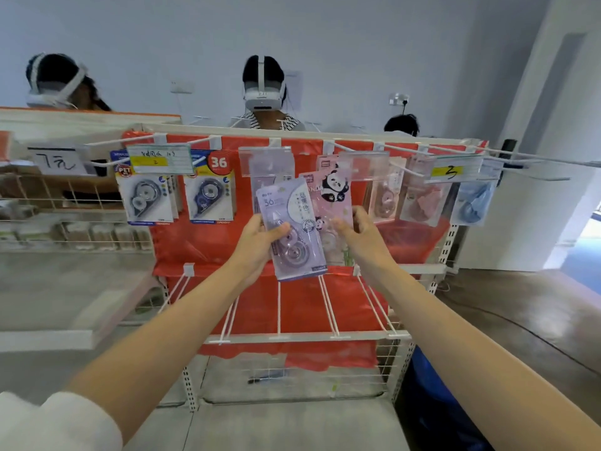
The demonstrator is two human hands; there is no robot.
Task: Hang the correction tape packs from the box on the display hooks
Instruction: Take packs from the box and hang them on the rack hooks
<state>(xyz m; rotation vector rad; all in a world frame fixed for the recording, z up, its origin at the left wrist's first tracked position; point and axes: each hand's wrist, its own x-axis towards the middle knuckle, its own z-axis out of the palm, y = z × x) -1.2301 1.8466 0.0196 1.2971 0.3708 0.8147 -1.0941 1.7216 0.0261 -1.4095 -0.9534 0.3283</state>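
Far left, at 9 o'clock: a wire basket (74, 209) with a handwritten price card (60, 162) on its rim. Contents blurred.

Display rack (305, 131), red backing, white hooks along the top rail. Left hooks, at 10 o'clock: two blue packs (148, 196) and (209, 193), hanging upright side by side, a price label (159, 159) in front of the first.

Left arm enters from 7 o'clock, white sleeve (55, 421) at the frame corner, forearm bare and stretched up toward centre. Left hand (260, 242) grips the purple pack (292, 229) at its left edge, thumb across the front, fingers behind. The pack is held in front of the rack, tilted slightly, its top toward 11 o'clock, below an empty clear label holder (265, 161). It is not on a hook.

Just right of it, a pink panda pack (331, 193) hangs from a centre hook, partly overlapped by the purple pack.

Right arm enters from 5 o'clock, bare, also extended. Right hand (361, 229) has its fingers loosely curled at the lower right edge of the panda pack; whether it pinches the pack cannot be told.

Right hooks, at 2 o'clock: clear-wrapped pink packs (419, 196) and a blue pack (474, 200), behind a yellow label (450, 172).
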